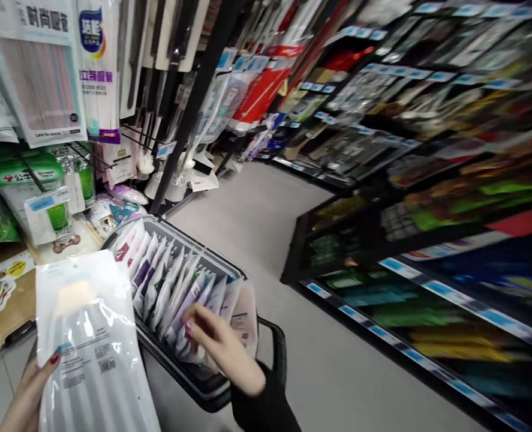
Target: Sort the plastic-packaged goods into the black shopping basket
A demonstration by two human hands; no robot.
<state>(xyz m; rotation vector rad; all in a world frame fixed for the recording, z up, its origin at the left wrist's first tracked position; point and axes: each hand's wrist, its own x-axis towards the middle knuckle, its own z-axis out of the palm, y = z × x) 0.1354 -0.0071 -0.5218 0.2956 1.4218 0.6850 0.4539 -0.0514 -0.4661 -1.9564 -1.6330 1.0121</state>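
My left hand (32, 387) grips the left edge of a long, flat plastic packet (90, 384) at the lower left. The packet's label side, with a barcode, faces me, and pale and grey lengthwise stripes show through the film. To its right, a grey and black shopping basket (203, 245) holds a row of upright packets (171, 282). My right hand (223, 348) reaches in from the lower right, its fingers bent together at the top of a lilac-and-white packet (182, 321) near the row's front end. The lower fingers are partly hidden among the packets.
Hanging straw packs (41, 84) and green-and-white packages (27, 174) crowd the rack on the left. A black rack post (194, 114) slants behind the basket. Grey floor (243, 210) runs between this rack and the blurred shelves (409, 300) on the right. The basket's black handle (279, 348) sticks out.
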